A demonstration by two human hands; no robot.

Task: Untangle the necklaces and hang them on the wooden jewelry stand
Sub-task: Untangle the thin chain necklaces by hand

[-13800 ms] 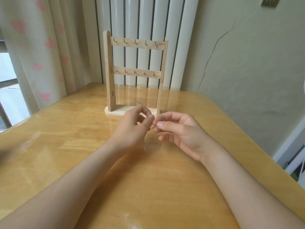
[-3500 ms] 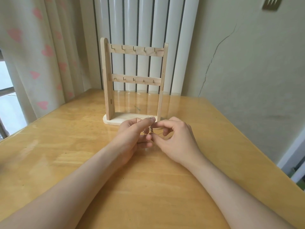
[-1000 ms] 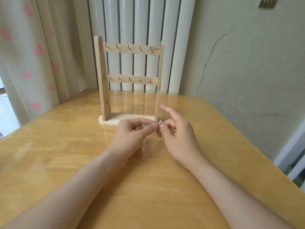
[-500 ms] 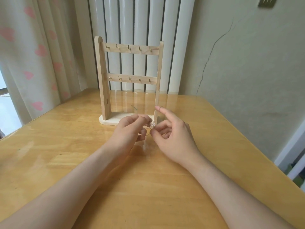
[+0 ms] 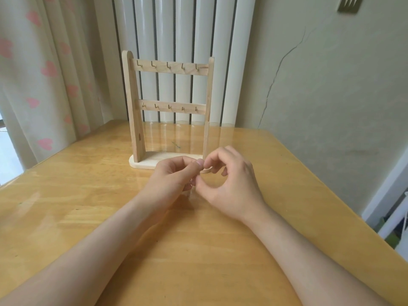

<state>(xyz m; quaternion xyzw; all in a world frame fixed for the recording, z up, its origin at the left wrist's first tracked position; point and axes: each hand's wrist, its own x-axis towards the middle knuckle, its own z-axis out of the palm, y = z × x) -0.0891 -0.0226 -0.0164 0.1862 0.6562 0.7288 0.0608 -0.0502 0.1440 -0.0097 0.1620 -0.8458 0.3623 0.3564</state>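
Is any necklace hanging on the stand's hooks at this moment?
No, both rows of hooks on the wooden jewelry stand are bare.

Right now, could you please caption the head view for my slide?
Left hand and right hand, fingertips together, before the bare-hooked wooden jewelry stand.

necklaces: hidden between left hand (image 5: pixel 174 175) and right hand (image 5: pixel 231 184) | wall plate (image 5: pixel 351 4): cut by top edge

One head-worn view looks forward and down across the table (image 5: pixel 66 206) toward the wooden jewelry stand (image 5: pixel 172 106).
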